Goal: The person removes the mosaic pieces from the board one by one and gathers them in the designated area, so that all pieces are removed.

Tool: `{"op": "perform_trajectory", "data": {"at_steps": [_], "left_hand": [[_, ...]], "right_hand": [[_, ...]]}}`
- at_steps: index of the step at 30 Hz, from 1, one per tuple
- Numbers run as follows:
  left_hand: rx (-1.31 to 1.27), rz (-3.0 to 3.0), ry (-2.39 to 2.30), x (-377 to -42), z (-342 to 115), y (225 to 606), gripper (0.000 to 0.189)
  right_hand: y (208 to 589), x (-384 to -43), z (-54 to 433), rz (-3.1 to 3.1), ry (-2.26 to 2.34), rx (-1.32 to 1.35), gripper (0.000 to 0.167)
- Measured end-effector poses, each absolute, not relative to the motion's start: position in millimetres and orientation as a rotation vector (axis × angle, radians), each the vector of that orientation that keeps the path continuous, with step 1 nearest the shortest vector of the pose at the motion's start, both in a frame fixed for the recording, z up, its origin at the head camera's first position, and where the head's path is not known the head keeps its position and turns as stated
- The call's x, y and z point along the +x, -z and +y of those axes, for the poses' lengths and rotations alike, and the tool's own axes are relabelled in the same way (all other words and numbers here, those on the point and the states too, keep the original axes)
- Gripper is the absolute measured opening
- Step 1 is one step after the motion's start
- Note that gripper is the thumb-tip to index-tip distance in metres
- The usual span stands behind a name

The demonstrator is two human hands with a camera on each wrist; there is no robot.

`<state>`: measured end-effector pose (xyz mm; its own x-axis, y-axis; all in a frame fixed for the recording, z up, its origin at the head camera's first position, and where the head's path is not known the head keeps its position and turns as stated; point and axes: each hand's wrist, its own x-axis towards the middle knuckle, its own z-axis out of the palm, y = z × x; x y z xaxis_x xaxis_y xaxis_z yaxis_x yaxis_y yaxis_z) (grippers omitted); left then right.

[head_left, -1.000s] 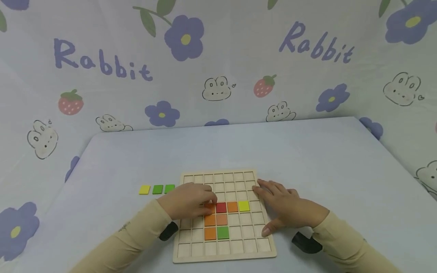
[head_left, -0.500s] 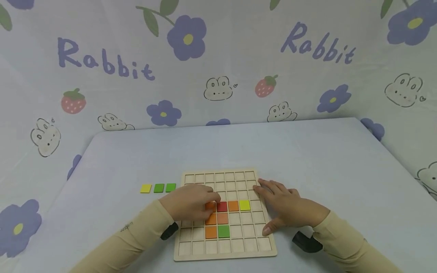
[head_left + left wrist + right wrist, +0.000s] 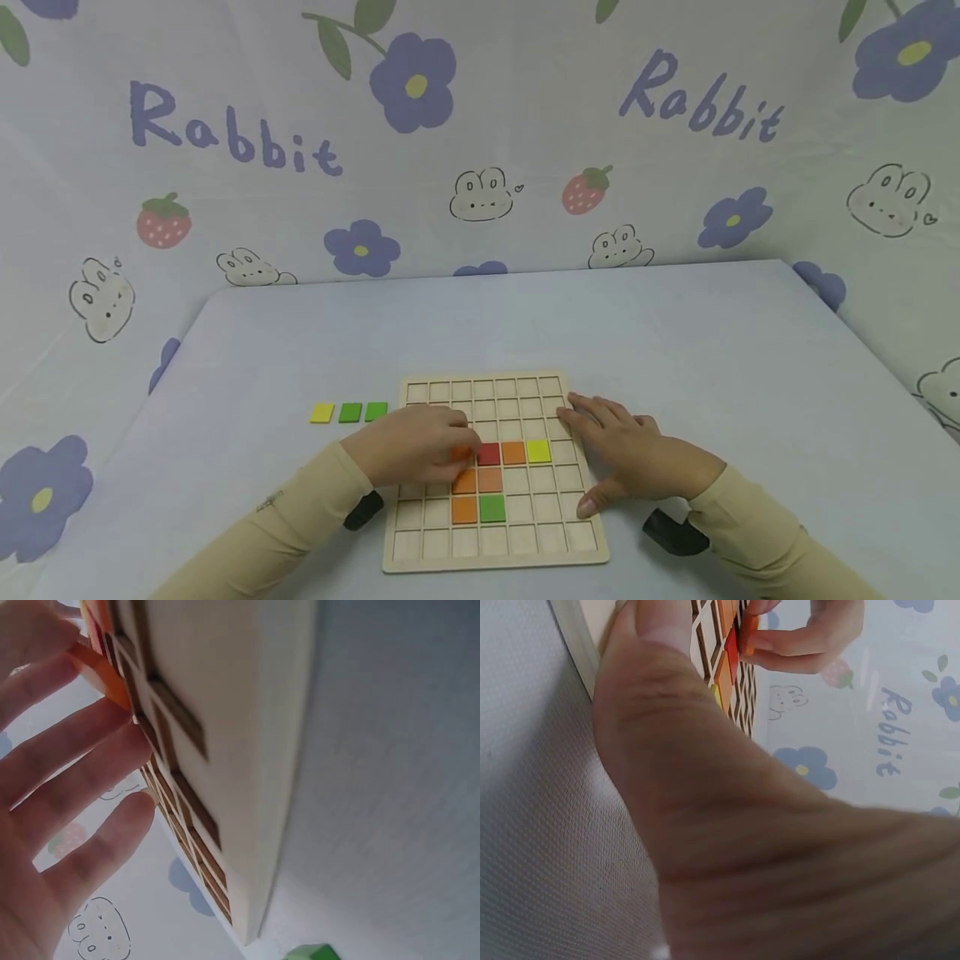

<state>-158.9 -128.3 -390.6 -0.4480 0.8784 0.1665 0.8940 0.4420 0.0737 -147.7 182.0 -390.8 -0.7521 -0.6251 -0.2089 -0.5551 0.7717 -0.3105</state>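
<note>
A wooden grid board (image 3: pixel 495 565) lies on the table. My left hand (image 3: pixel 416 446) is over its left half, pinching an orange square tile (image 3: pixel 103 673) between thumb and fingers. The tile is tilted up from the board in the left wrist view. Right of it sit a red tile (image 3: pixel 489 454), an orange tile (image 3: pixel 513 452) and a yellow tile (image 3: pixel 538 451). The row below has orange and salmon tiles (image 3: pixel 490 480), then orange and green tiles (image 3: pixel 492 508). My right hand (image 3: pixel 630 458) rests with spread fingers on the board's right edge.
Left of the board lie a loose yellow tile (image 3: pixel 322 413) and two green tiles (image 3: pixel 350 412), the nearer one partly behind my left hand. A printed cloth (image 3: pixel 525 125) hangs behind the pale table (image 3: pixel 675 333). Dark wrist straps (image 3: pixel 675 533) show below both hands.
The left hand shifts slightly and the orange tile between its fingers now stands a little raised and tilted. My right hand keeps its place; the head view drifts slightly.
</note>
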Motion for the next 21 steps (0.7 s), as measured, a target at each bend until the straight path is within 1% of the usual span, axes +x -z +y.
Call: {"op": "perform_trajectory", "data": {"at_steps": [4, 11, 16, 21], "left_hand": [[-1.591, -2.602, 0.226, -159, -129, 390, 0.009], [-1.546, -2.698, 0.368, -157, -134, 389, 0.014], [-1.44, -2.731, 0.572, -157, -149, 382, 0.024], [-1.333, -2.71, 0.613, -158, -172, 371, 0.029]], "right_hand": [[390, -147, 182, 2.657, 0.346, -0.902, 0.113], [389, -147, 181, 2.654, 0.355, -0.901, 0.112], [390, -147, 181, 2.658, 0.34, -0.908, 0.112], [391, -147, 181, 2.66, 0.322, -0.888, 0.113]]}}
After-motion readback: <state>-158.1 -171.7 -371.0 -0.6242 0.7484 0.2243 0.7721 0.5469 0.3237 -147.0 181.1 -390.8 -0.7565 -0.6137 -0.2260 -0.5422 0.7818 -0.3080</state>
